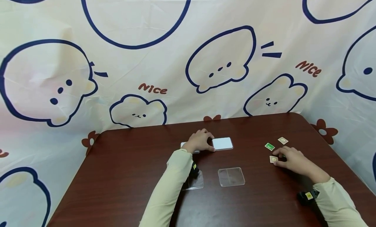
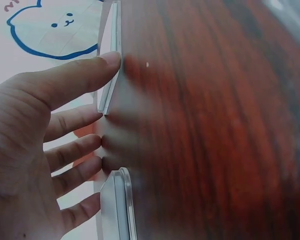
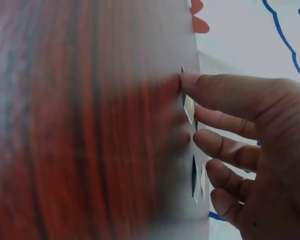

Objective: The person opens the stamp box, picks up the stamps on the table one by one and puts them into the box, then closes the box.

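My left hand (image 1: pixel 200 140) is at the left end of a flat white case (image 1: pixel 222 143) with a clear rim. In the left wrist view, the thumb lies on the case's long edge and the index fingertip meets its corner. A second white case (image 2: pixel 114 212) lies below the little finger, mostly covered by the hand in the head view. On the right, my right hand (image 1: pixel 295 160) has thumb and index finger at the edges of a small cream card (image 1: pixel 273 159). A green card (image 1: pixel 269 146) and another cream card (image 1: pixel 283 140) lie beyond it. Something green shows partly under the palm.
Two clear plastic lids lie nearer on the brown table (image 1: pixel 117 178): one clear lid (image 1: pixel 231 177) in the middle, another clear lid (image 1: pixel 198 182) partly behind the left forearm. A printed cloth (image 1: pixel 176 67) hangs along the table's far edge and sides.
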`<state>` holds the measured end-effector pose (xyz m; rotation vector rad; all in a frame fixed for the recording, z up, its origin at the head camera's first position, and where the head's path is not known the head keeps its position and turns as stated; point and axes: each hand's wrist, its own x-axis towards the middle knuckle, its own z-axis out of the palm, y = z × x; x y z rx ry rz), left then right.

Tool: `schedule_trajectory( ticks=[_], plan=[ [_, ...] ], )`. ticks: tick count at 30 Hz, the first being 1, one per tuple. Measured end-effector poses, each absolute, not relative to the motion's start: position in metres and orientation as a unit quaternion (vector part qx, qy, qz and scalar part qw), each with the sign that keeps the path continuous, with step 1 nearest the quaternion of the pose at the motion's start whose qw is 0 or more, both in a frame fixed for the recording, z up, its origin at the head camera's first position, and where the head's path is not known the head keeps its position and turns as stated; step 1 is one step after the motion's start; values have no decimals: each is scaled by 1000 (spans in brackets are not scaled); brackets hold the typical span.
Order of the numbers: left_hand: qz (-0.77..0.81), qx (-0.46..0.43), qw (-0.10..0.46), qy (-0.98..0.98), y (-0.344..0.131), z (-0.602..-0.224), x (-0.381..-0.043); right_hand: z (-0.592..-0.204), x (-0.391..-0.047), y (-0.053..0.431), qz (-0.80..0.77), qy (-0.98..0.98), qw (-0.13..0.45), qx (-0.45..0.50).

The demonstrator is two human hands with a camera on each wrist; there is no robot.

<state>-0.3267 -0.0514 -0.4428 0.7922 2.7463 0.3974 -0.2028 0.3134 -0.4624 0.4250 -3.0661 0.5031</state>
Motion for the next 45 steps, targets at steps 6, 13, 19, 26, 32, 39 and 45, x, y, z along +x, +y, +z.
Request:
schedule_trajectory(
  ticks=[6, 13, 19, 26, 32, 39, 45],
  plan=[
    [126, 270, 128, 946, -50, -442, -327, -461, -205, 313, 189, -971, 5, 145],
    [125, 270, 135, 945, -51, -442, -327, -458, -208, 310, 207, -967, -3, 147],
    [114, 270, 138, 946, -49, -439, -325, -450, -219, 298, 213, -967, -13, 139],
    [107, 268, 140, 947, -48, -438, -322, -444, -235, 279, 237, -960, -27, 148],
    [104, 265, 139, 949, -49, -438, -320, -442, -250, 256, 249, -955, -28, 158],
    [108, 257, 141, 950, -49, -439, -320, -440, -274, 224, 251, -950, -55, 180],
    [103, 260, 142, 950, -44, -437, -320, -438, -292, 199, 257, -942, -82, 202]
  ],
)
